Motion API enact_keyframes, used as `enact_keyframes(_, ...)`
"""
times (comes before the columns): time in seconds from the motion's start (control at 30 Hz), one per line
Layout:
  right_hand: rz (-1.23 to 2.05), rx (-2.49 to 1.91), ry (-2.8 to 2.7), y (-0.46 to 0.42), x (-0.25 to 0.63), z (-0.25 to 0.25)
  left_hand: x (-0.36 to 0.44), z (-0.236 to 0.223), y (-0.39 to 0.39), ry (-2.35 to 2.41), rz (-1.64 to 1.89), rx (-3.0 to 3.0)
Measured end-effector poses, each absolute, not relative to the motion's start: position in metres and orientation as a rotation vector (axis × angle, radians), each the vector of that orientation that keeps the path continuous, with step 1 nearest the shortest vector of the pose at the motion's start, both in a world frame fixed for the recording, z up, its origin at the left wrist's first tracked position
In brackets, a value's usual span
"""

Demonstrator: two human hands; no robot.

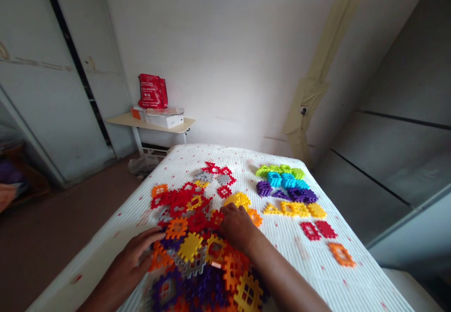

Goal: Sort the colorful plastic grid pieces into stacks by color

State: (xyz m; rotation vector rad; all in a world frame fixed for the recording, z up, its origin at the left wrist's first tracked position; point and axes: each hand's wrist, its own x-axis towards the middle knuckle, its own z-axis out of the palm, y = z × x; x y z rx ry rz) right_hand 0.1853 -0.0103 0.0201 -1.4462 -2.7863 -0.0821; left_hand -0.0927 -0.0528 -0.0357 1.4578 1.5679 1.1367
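A mixed pile of interlocking plastic tiles [190,247] lies between and beneath two bare hands on a white ribbed sheet [355,227]. It would likely work best to pinch one tile by its rim and lift straight up, so toothed neighbours don't drag along. The right hand [237,226] reaches forward, fingers curled down by a red window tile [217,219]; whether it grips anything, I cannot tell. The left hand [138,252], fingers loosely parted, rests at the pile's edge. Colour-grouped tiles [295,208] sit beyond the right hand, rightward.
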Motion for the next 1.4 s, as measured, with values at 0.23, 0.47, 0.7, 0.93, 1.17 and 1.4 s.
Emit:
enact_keyframes(0.23,-0.060,-1.492,-2.730,-0.005,0.188,0.015,-0.091,-0.047,-0.053,1.423,1.087,1.590)
enact_keyframes(0.47,-0.084,-1.512,-2.713,-0.001,0.184,0.014,-0.093,-0.061,-0.048,1.433,1.010,1.794)
enact_keyframes(0.7,-0.016,-1.510,-2.734,0.002,0.180,0.010,-0.087,-0.063,-0.047,1.500,1.040,1.913)
enact_keyframes(0.93,0.058,-1.479,-2.696,0.006,0.179,0.009,-0.081,-0.072,-0.044,1.523,1.047,2.209)
enact_keyframes(1.17,0.273,-1.366,-2.463,0.008,0.195,0.027,-0.071,-0.049,-0.044,1.579,1.277,2.265)
enact_keyframes(1.4,0.417,-1.350,-2.317,0.010,0.204,0.029,-0.017,-0.004,-0.017,1.510,1.338,2.023)
